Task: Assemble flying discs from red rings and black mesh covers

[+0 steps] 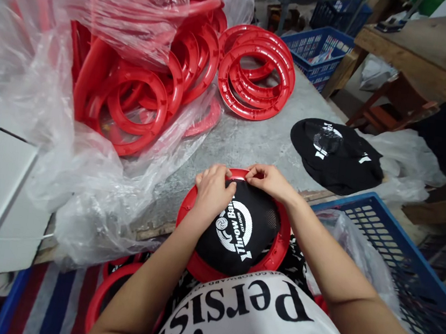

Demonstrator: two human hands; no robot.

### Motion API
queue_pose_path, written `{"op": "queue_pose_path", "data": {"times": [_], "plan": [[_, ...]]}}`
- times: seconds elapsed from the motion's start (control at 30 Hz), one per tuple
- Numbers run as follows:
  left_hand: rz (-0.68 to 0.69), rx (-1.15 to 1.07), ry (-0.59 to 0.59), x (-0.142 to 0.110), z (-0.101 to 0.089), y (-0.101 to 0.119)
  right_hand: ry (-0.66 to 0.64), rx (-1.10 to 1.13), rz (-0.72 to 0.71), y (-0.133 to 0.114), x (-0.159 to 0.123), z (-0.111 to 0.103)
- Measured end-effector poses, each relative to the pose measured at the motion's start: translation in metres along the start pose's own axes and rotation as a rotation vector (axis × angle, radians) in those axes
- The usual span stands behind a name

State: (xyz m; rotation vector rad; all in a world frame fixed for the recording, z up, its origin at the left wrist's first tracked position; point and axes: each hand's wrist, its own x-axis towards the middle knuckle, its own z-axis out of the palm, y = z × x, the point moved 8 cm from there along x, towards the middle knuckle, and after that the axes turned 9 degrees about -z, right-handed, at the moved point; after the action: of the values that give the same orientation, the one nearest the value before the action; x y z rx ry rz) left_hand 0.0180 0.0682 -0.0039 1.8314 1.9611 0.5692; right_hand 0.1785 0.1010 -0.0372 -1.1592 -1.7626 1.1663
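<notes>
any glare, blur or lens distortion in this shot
Head view: whitish glare on the clear plastic bag, small highlights on the stacked red rings; head view: the right-hand blue crate looks stretched toward the edge; head view: dark shadow under the wooden table; head view: print on the held black fabric is readable.

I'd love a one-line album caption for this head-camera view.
Left hand and right hand on a red ring around black printed fabric, more rings on the table beyond.
</notes>
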Motion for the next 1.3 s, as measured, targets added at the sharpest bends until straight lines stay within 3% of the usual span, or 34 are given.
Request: {"op": "queue_pose_path", "data": {"times": [0.13,0.27,0.67,1.3], "plan": [[0.060,-0.009,-0.087,0.008,0.008,0.010,-0.035,0.006,0.009,0.001,0.002,0.000],[0.028,-0.024,-0.129,0.014,0.012,0.014,-0.042,0.000,-0.015,0.005,0.003,0.002],[0.002,-0.021,-0.035,0.012,0.012,0.014,-0.011,0.007,-0.008,0.009,0.003,0.002],[-0.015,0.024,-0.034,0.011,0.014,0.015,0.021,-0.008,0.018,0.013,0.003,0.000]]}}
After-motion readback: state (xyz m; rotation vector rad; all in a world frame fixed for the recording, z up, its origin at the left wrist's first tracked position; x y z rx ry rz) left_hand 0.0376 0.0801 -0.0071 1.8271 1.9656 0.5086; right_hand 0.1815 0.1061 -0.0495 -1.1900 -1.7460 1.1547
